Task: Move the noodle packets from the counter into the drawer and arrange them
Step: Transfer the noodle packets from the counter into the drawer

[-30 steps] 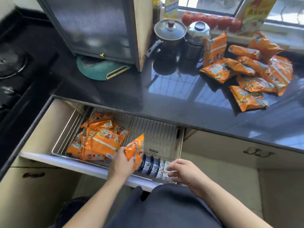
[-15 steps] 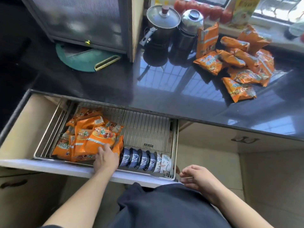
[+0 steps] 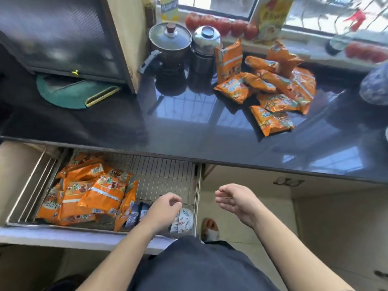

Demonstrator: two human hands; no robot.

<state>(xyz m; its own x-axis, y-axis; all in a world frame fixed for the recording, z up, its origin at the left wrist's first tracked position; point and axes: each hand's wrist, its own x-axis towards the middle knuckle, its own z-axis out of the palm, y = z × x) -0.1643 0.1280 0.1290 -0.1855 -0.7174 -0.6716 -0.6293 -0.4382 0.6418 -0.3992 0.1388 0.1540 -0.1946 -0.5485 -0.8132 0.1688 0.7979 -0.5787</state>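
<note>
Several orange noodle packets point(image 3: 270, 87) lie in a loose pile on the dark counter point(image 3: 189, 133) at the right. More orange packets point(image 3: 92, 192) are stacked in the left half of the open drawer's wire basket point(image 3: 168, 175), one standing on edge point(image 3: 126, 206) beside a row of small patterned bowls point(image 3: 182, 221). My left hand point(image 3: 165, 208) hovers over the bowls with loosely curled fingers and holds nothing. My right hand point(image 3: 237, 202) is raised in front of the drawer's right edge, empty, fingers apart.
Two metal pots point(image 3: 170, 49) stand behind the counter packets. A cabinet point(image 3: 69, 34) and a green board point(image 3: 71, 93) sit at the left. Tomatoes point(image 3: 220, 26) and cartons line the windowsill. A blue patterned bowl point(image 3: 375, 85) is at the right edge.
My left hand set the packet on edge in the drawer, let go and moved right over the bowls. My right hand rose from the drawer front and opened.
</note>
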